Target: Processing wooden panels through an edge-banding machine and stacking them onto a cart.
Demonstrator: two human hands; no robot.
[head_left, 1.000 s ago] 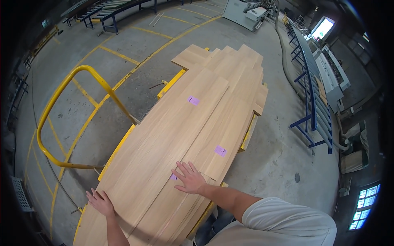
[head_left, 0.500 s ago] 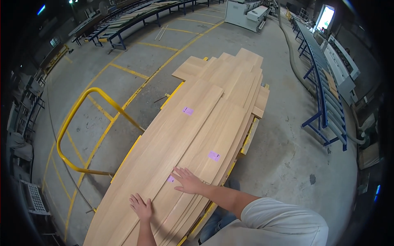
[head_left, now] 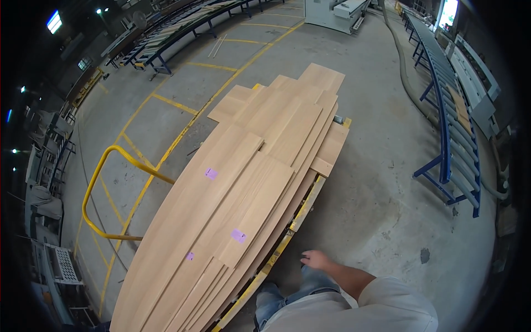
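My right hand [head_left: 314,258] hangs beside the cart, over my jeans, loosely open with nothing seen in it. It touches none of the boards. To its left lies a long stack of pale wooden boards [head_left: 182,238] of differing lengths and widths, with stepped ends. Lilac labels stick to the top boards: one on the long left board [head_left: 211,174], one on the shorter right board [head_left: 238,235], and a smaller label [head_left: 190,256] nearer me. The boards rest on a yellow-edged cart [head_left: 264,266]. My left hand is out of the picture.
A yellow tube handle [head_left: 98,185] rises at the cart's left. Blue roller conveyors stand at the right [head_left: 446,138] and far left [head_left: 160,62]. A grey hose [head_left: 406,83] runs along the floor by the right conveyor. A pale machine [head_left: 334,15] stands at the back.
Both hands have left the boards. My right hand has dropped to my side, and my left has gone from view. The view has shifted, with the stack now farther left.
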